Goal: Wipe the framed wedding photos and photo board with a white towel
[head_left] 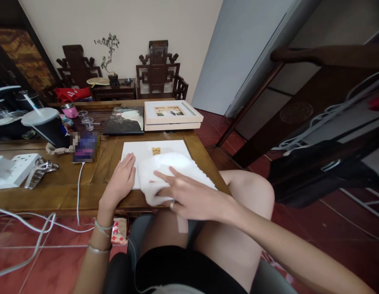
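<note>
On the table in front of me lies a flat white panel [134, 148] with a small yellow-brown patch [156, 151] showing near its far side. My left hand [123, 175] rests flat along the panel's left edge, fingers stretched out. A fluffy white cloth [185, 165] covers much of the panel and hangs over its near edge. My right hand [183, 190] presses on this cloth with two fingers extended; the other fingers bend into it, and a ring shows near the cloth's lower edge. What lies under the cloth is hidden.
Behind the panel are a light wooden picture frame [173, 119] and a dark picture panel [124, 120]. To the left stand a lidded cup with a straw [45, 126], a phone on a cable [85, 147] and a white power strip [16, 171]. The table's right edge is close by.
</note>
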The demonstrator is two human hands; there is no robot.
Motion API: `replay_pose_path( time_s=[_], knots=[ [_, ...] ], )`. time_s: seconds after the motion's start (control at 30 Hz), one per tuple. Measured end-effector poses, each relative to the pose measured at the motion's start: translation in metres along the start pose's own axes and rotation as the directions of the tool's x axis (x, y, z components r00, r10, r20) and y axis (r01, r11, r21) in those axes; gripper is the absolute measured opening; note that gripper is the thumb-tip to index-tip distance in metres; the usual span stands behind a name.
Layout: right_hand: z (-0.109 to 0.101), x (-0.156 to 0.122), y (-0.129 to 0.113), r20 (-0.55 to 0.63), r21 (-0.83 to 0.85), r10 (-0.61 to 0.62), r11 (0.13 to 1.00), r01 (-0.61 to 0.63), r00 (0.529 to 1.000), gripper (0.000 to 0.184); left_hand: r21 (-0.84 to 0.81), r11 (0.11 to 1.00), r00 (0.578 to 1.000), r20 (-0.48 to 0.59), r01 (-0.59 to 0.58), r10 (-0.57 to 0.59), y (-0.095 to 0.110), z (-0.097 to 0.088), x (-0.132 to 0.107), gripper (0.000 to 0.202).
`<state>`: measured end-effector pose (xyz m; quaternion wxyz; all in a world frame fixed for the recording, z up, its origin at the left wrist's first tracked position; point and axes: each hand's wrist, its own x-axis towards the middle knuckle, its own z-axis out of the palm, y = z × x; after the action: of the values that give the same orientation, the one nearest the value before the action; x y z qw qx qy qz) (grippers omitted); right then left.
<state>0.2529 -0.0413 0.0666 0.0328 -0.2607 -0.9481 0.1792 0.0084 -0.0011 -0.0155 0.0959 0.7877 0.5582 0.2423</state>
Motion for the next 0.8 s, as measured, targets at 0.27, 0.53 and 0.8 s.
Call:
replay_pose_path(
  time_s=[0.27, 0.53, 0.8],
  knots=[
    [-0.014, 0.086, 0.052, -0.094, -0.126, 0.158, 0.978, -0.169, 0.983, 0.037, -0.022, 1.0, 1.0, 0.018, 0.006, -0.006, 0.004, -0.005, 0.001, 0.053],
    [0.029, 0.06, 0.031, -0.193, -0.318, -0.026, 0.947, -0.037, 0.981, 0.04, -0.03, 1.0, 1.0, 0.01, -0.003, 0.003, 0.0, -0.003, 0.001, 0.054],
    [0.008, 0.015, 0.007, -0.109, -0.061, -0.124, 0.991, 0.118, 0.986, 0.035, -0.039, 0.999, 1.0, 0.025, -0.007, 0.008, -0.004, -0.001, -0.001, 0.052]
  ],
)
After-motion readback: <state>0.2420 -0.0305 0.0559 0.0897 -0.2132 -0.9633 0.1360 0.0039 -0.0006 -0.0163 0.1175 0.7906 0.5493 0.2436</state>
